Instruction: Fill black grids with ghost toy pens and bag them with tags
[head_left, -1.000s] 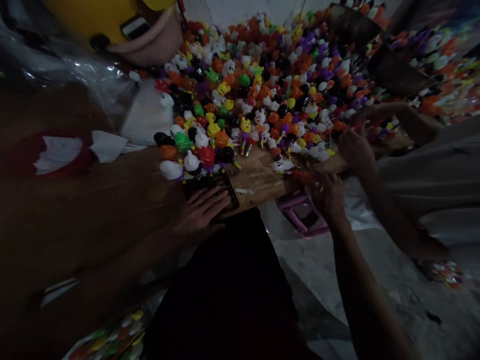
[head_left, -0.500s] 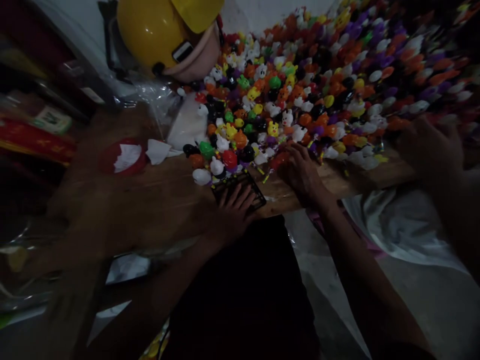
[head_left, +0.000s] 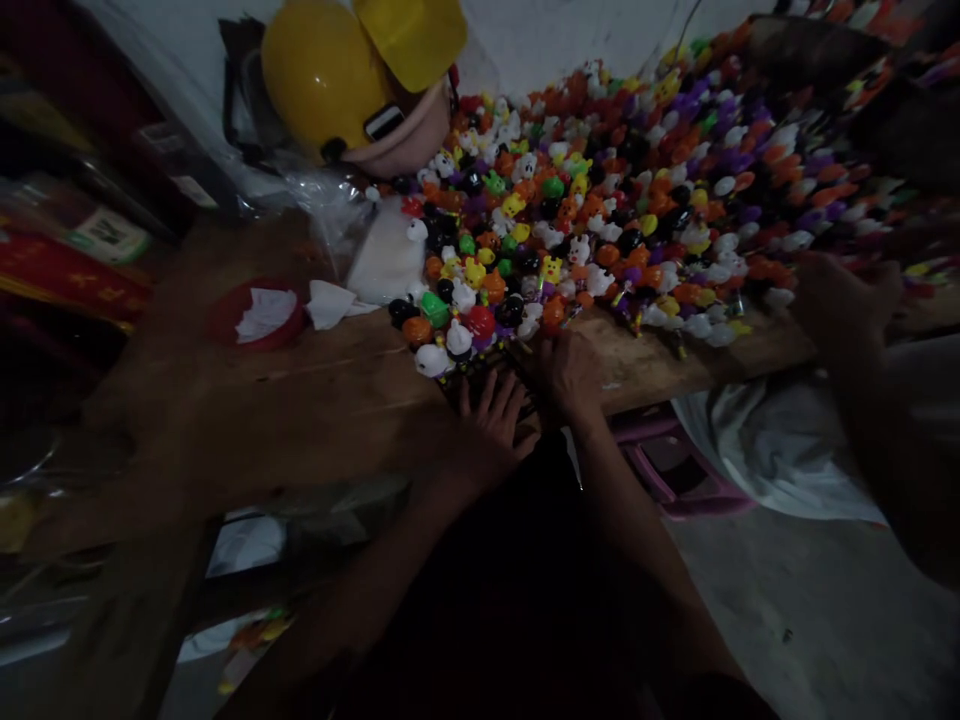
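Observation:
My left hand (head_left: 491, 420) lies with its fingers spread over a dark slotted tray (head_left: 451, 390) at the table's front edge. Close beside it, at the tray's right side, my right hand (head_left: 574, 372) has its fingers curled together and pointing down. Whatever they grip, if anything, is hidden. Along the tray's back edge stand small plastic animal-head toys, among them a white one (head_left: 431, 360) and a red one (head_left: 480, 321). Beyond both hands spreads a large heap of similar toys (head_left: 600, 250), some on striped sticks.
Another person's hand (head_left: 847, 300) is at the heap's right side. A yellow helmet (head_left: 322, 75) stands at the back. White plastic sheets (head_left: 390, 255) and a red dish (head_left: 217, 315) with paper lie on the wooden table (head_left: 322, 400). A pink stool (head_left: 660, 460) stands below.
My right hand has moved left and towards me, from the heap's front to the tray, and its fingers have drawn together. My left hand stays on the tray. The view has shifted slightly.

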